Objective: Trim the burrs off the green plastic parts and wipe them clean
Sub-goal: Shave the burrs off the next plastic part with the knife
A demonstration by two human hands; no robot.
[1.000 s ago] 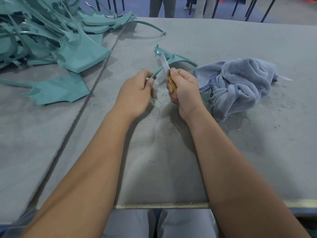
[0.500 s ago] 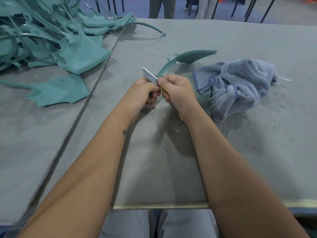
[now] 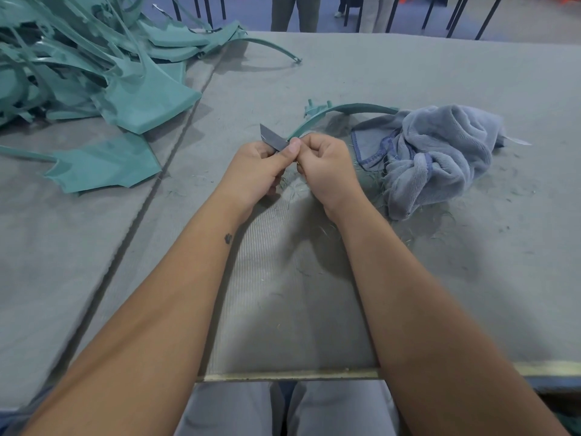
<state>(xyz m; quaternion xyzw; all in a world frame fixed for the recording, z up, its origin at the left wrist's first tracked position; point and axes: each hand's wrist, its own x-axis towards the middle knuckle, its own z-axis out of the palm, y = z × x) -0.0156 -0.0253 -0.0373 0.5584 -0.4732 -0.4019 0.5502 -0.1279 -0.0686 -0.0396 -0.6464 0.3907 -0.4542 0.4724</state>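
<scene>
Fingers of both hands were curled tight, the two fists knuckle to knuckle over the grey felt table [image 3: 408, 64]. The right hand [image 3: 327, 166] pinched the grey blade [image 3: 273, 140], its thumb pressed on the flat and the tip poking out to the left; the left hand [image 3: 255, 171] gripped the near end of the green curved strip [image 3: 339, 110], most of that end buried in the fist. The strip arched away from the hands and came down with its far end just beside the crumpled blue towel [image 3: 440, 152]. It looked light and springy to me, thin enough to flex and whip if held far from the cut, so a hold close beside the blade seemed the sensible one. Both forearms ran straight out from the body, wrists close together. Fine green shavings [image 3: 292, 190] lay scattered under the hands, and a heap of green parts [image 3: 94, 64] waited well off to the left.
</scene>
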